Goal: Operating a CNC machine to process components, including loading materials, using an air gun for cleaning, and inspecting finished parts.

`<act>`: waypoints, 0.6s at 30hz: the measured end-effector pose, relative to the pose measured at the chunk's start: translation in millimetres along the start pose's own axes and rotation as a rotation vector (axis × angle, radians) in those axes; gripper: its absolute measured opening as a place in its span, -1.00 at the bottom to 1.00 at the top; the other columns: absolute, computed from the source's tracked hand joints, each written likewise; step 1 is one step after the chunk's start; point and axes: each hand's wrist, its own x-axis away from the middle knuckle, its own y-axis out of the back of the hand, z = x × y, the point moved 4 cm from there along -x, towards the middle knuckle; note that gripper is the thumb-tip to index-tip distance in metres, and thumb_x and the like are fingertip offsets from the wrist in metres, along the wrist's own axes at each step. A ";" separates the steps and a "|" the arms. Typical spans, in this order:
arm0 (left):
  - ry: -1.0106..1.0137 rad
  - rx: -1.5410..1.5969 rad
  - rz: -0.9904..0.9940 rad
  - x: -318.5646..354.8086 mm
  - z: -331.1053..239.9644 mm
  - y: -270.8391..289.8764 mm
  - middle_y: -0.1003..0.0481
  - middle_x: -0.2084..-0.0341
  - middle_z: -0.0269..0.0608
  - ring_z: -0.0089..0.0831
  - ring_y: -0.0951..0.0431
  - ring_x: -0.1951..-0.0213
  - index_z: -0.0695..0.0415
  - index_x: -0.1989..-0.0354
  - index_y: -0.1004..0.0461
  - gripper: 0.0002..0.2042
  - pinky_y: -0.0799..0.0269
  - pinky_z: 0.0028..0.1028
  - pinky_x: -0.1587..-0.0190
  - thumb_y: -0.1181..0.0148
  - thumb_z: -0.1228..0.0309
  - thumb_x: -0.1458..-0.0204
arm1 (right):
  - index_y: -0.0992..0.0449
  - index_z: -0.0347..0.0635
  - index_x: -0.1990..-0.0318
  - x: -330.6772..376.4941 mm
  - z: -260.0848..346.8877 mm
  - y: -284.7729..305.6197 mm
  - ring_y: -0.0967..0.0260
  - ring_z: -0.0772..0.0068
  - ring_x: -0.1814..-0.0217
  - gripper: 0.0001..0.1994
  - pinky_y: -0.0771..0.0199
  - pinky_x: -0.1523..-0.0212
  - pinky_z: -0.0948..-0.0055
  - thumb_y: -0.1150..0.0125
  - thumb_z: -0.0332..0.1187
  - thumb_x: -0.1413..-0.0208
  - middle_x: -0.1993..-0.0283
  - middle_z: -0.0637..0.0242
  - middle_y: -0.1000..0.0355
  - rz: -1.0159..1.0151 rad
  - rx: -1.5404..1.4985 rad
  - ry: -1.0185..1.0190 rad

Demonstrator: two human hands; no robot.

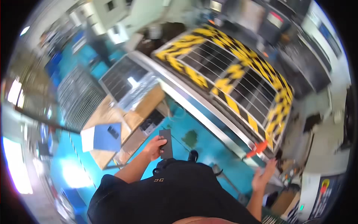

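My left hand (153, 148) is closed around a dark grey, flat rectangular plate (166, 145), with the thumb on its face. The plate is held upright in front of my waist, above the blue floor. Out to the right, my right hand (264, 174) is open and slightly blurred, and it holds nothing I can see. Nearest to it is an orange-red handle-shaped piece (257, 148) at the near corner of a large machine bed (201, 108). Yellow-and-black hazard stripes (231, 80) frame two dark gridded panels (210, 59) on that bed.
A wooden table (143, 106) at the left carries a blue folder (107, 136) with a small dark device (113, 131), and a gridded panel (125, 78). Beyond its left side stands a stack of grey ribbed sheets (80, 99). A control box (317, 194) stands at the right.
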 end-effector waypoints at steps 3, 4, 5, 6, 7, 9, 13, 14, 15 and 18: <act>-0.065 0.209 0.031 25.3 12.6 43.1 -0.53 0.16 -0.22 -0.35 -0.54 0.23 0.05 -0.10 -0.29 -0.62 -0.31 -0.50 0.49 -0.17 0.38 -0.10 | -0.26 -0.31 -0.33 -29.0 42.8 -49.3 0.04 -0.22 -0.51 -0.50 0.05 -0.44 -0.01 0.02 -0.24 -0.31 -0.40 -0.14 -0.16 0.144 0.065 0.065; -0.040 0.281 0.022 37.1 11.9 57.0 -0.55 0.14 -0.16 -0.32 -0.57 0.23 0.07 -0.11 -0.29 -0.63 -0.31 -0.52 0.53 -0.10 0.40 -0.10 | -0.27 -0.26 -0.32 -40.1 51.2 -64.6 0.00 -0.21 -0.49 -0.52 0.03 -0.43 -0.01 0.05 -0.22 -0.33 -0.39 -0.10 -0.20 0.202 0.091 -0.024; -0.081 0.312 0.007 50.5 11.8 71.3 -0.55 0.14 -0.16 -0.32 -0.57 0.23 0.07 -0.11 -0.29 -0.63 -0.31 -0.52 0.53 -0.10 0.40 -0.10 | -0.32 -0.23 -0.28 -63.2 44.3 -77.0 -0.34 -0.11 -0.23 -0.57 -0.24 -0.23 0.05 0.06 -0.22 -0.35 -0.25 -0.03 -0.36 0.308 -0.237 -0.085; -0.096 0.372 -0.021 65.0 12.6 87.5 -0.56 0.12 -0.11 -0.29 -0.57 0.20 0.10 -0.13 -0.26 -0.61 -0.31 -0.51 0.56 -0.03 0.41 -0.10 | -0.33 -0.24 -0.26 -76.8 54.6 -87.2 -0.42 0.01 -0.04 -0.58 -0.34 -0.05 0.14 0.04 -0.23 -0.35 -0.17 0.03 -0.41 0.287 -0.408 -0.128; -0.101 0.433 -0.044 79.9 16.3 103.0 -0.56 0.10 -0.06 -0.26 -0.58 0.18 0.13 -0.16 -0.24 -0.58 -0.31 -0.49 0.59 0.03 0.42 -0.09 | -0.34 -0.25 -0.24 -82.5 70.0 -92.7 -0.50 0.14 0.14 -0.59 -0.43 0.13 0.23 0.03 -0.24 -0.35 -0.10 0.09 -0.47 0.275 -0.571 -0.178; -0.157 0.440 -0.114 112.2 20.3 146.4 -0.58 0.18 -0.07 -0.24 -0.58 0.19 0.21 -0.10 -0.33 -0.61 -0.45 -0.40 0.46 0.06 0.38 -0.08 | -0.34 -0.26 -0.23 -84.0 113.3 -102.3 -0.49 0.26 0.23 -0.61 -0.43 0.23 0.33 0.01 -0.25 -0.35 -0.07 0.15 -0.47 0.195 -0.804 -0.183; -0.273 0.595 -0.281 179.0 45.0 246.0 -0.56 0.31 -0.04 -0.20 -0.58 0.21 0.28 0.21 -0.51 -0.71 -0.55 -0.06 0.11 0.05 0.31 -0.11 | -0.48 -0.20 -0.02 -39.2 307.2 -58.6 -0.45 0.51 0.32 -0.71 -0.43 0.58 0.56 -0.08 -0.20 -0.32 0.12 0.31 -0.48 0.598 -1.047 -0.071; -0.342 0.706 -0.339 196.8 51.5 269.6 -0.54 0.34 -0.04 -0.18 -0.58 0.22 0.27 0.21 -0.47 -0.73 -0.56 -0.03 0.10 0.05 0.32 -0.13 | -0.50 -0.16 0.00 -3.5 352.6 -56.0 -0.48 0.45 0.33 -0.68 -0.46 0.59 0.50 -0.15 -0.13 -0.26 0.23 0.32 -0.50 1.059 -0.916 -0.060; -0.402 0.809 -0.376 214.2 46.9 286.1 -0.52 0.37 -0.03 -0.17 -0.58 0.22 0.27 0.22 -0.44 -0.75 -0.56 0.00 0.09 0.05 0.33 -0.15 | -0.51 -0.13 -0.04 36.3 384.8 -60.7 -0.52 0.40 0.35 -0.62 -0.51 0.50 0.45 -0.21 -0.08 -0.21 0.26 0.27 -0.52 1.246 -0.731 0.257; -0.388 0.707 -0.420 240.3 77.0 383.1 -0.45 0.41 -0.19 -0.24 -0.49 0.37 -0.04 -0.16 -0.32 -0.64 -0.51 -0.08 0.15 0.04 0.37 -0.17 | -0.54 -0.13 -0.02 121.9 448.6 -57.5 -0.53 0.40 0.38 -0.63 -0.53 0.39 0.43 -0.29 -0.12 -0.16 0.29 0.27 -0.54 1.318 -0.543 0.742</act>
